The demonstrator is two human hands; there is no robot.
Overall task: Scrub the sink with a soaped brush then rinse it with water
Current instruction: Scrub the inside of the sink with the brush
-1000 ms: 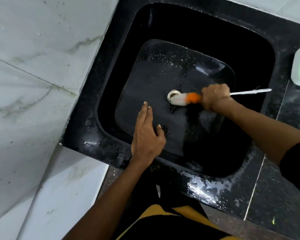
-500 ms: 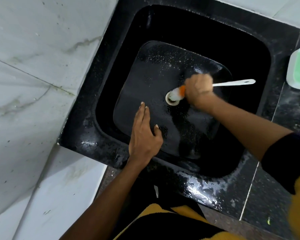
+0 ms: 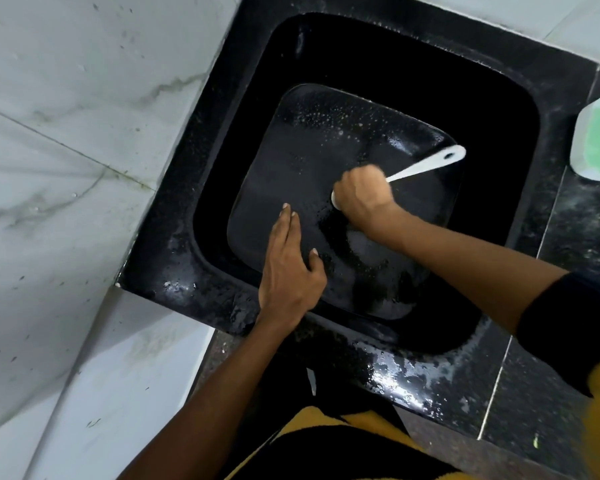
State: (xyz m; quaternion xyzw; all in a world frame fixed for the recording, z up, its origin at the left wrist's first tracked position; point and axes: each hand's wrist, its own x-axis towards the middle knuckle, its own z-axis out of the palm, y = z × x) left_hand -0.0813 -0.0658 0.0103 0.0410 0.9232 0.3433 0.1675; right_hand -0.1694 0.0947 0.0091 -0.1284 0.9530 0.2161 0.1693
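The right hand (image 3: pixel 362 199) grips the white plastic brush with the long handle (image 3: pixel 426 166) and has slid it left, so its orange neck is now hidden. The left hand (image 3: pixel 290 271) lies flat and spread inside the shiny black square sink (image 3: pixel 378 53). Bubbles show. Scrubbing goes on; rinsing comes later.

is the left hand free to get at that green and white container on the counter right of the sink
Probably not easily. The left hand lies flat in the sink, and the right hand gripping the brush lies across the way to the container.
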